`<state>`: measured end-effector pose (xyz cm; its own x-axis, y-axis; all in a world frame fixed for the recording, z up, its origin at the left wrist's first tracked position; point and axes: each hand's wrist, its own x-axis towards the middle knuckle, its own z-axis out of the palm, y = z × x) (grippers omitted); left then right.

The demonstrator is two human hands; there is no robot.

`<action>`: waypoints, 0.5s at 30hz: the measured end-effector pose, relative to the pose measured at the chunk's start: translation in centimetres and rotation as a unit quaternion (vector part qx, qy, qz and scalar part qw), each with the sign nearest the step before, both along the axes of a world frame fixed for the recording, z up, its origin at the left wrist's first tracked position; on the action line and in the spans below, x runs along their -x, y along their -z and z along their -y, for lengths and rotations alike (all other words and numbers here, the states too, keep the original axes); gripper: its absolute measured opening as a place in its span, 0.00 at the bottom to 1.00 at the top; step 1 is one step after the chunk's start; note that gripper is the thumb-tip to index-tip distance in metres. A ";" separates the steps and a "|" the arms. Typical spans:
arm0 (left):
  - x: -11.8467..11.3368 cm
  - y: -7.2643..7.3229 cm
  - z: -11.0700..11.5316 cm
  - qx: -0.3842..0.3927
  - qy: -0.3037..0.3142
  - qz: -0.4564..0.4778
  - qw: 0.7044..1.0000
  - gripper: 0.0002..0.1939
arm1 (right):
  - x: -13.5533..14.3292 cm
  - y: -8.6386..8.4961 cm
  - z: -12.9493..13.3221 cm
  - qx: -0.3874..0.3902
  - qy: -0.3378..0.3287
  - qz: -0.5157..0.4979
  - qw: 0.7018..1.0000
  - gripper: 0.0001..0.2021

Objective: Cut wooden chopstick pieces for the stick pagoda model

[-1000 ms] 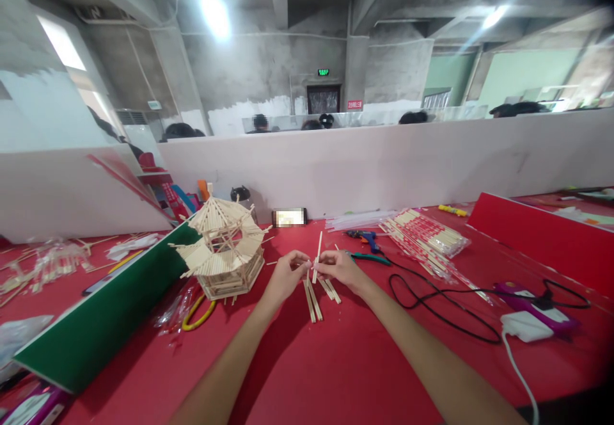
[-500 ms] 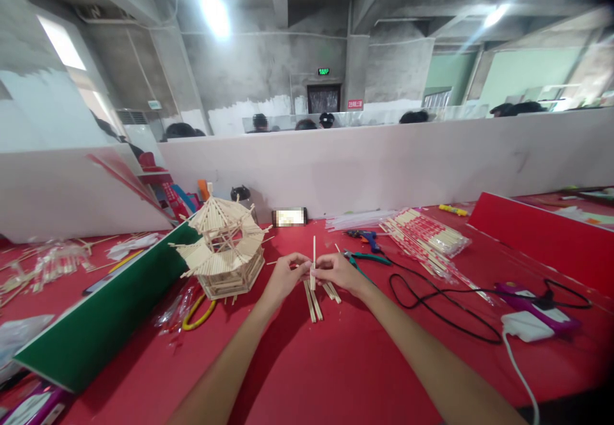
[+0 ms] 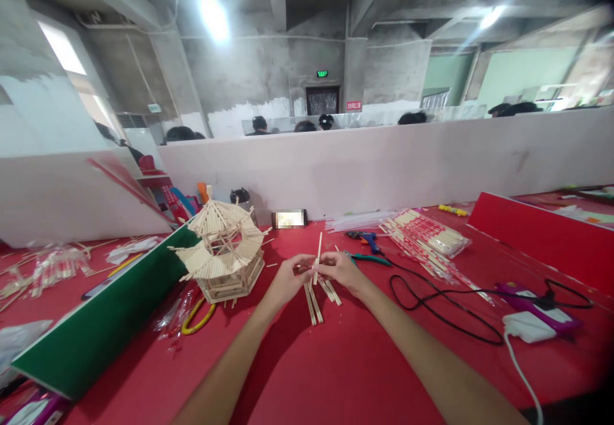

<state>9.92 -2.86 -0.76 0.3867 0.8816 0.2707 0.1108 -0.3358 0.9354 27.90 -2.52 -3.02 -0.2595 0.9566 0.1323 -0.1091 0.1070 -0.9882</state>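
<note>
Red table [image 3: 336,361], sticks everywhere: left hand [image 3: 285,278] and right hand [image 3: 338,268] both pinch one upright wooden stick [image 3: 317,255] above loose sticks [image 3: 314,300] (pavilion model [image 3: 223,255] just left). Best held steady, pinching low.

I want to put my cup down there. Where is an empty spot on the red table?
Bare red cloth lies below the loose sticks, between the forearms, and between the right hand and the black cord. Crowded: around the stick pavilion and chopstick packets.
</note>
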 end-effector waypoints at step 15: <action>0.4 0.6 -0.6 0.049 -0.054 0.035 0.997 0.16 | 0.3 -0.5 0.6 -0.008 -0.018 0.020 1.000 0.18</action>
<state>9.49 -2.28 -1.36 0.2706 0.9407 0.2048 0.0752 -0.2327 0.9696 27.62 -3.14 -2.52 -0.3001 0.9443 0.1353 -0.0729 0.1187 -0.9902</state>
